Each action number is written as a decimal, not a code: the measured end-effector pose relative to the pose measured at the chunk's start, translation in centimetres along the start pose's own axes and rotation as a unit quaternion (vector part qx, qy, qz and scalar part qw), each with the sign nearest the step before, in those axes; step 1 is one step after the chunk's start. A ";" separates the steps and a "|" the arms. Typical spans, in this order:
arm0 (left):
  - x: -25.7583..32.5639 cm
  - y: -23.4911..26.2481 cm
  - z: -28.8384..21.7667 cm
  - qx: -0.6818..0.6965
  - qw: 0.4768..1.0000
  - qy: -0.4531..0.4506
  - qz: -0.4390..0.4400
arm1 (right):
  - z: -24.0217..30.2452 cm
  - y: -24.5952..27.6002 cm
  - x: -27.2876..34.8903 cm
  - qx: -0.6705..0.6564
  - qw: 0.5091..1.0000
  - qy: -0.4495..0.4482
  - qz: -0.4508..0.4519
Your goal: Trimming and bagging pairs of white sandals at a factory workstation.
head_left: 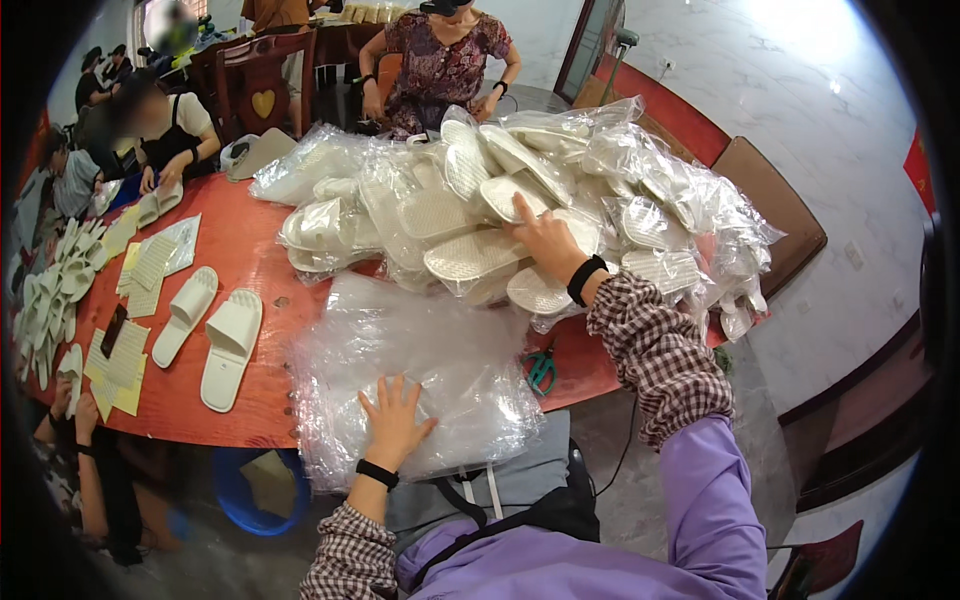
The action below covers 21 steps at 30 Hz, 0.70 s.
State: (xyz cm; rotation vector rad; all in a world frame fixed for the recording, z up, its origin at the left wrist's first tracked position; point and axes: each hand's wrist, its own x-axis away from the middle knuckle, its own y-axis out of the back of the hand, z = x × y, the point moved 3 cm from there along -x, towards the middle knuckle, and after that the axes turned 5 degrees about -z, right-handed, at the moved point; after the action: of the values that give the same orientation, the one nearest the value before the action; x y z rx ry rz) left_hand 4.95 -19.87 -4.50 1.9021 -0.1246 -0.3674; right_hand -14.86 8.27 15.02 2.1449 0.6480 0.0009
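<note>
My left hand (397, 422) lies flat with spread fingers on a stack of clear plastic bags (345, 335) at the table's near edge. Farther off, my right hand (548, 245) reaches onto a large heap of white slippers packed in clear bags (470, 255). Its fingers are extended and its fingertips touch a bagged slipper (512, 197) on top; nothing appears gripped. Left of the bag stack, two unbagged white slippers (232, 352) rest side by side on the red table. Scissors with teal handles (541, 372) lie between the bags and the heap.
Yellow insole-shaped sheets (125, 360) and a dark phone (114, 331) lie at the left, beside a pile of loose white slippers (62, 290). A blue bin (225, 505) stands below the table edge. Co-workers' hands (168, 175) are busy at the left; another person (440, 65) stands across the table.
</note>
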 end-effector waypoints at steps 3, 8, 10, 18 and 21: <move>0.0 0.0 0.2 -0.002 1.000 0.002 0.004 | -1.3 0.1 -1.6 0.025 0.996 0.067 -0.062; 0.6 -0.6 1.1 0.015 1.000 0.003 -0.002 | -5.6 7.1 -3.1 -0.006 0.994 0.042 -0.101; 0.8 -0.8 1.4 0.001 1.000 0.004 -0.010 | -7.5 11.1 -2.8 -0.112 0.983 0.036 -0.142; -0.5 0.6 0.6 0.016 0.999 0.029 -0.009 | -12.2 21.6 3.0 -0.548 0.790 -0.032 -0.272; -0.8 2.5 -0.1 -0.016 1.000 0.021 -0.011 | -10.0 20.0 6.2 -0.540 0.787 -0.138 -0.263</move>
State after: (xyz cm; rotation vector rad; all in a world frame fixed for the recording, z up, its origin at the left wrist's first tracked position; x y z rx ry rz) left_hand 4.46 -20.48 -1.96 1.8806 -0.0691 -0.3424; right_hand -2.76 8.85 34.84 0.7914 0.7849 -0.1955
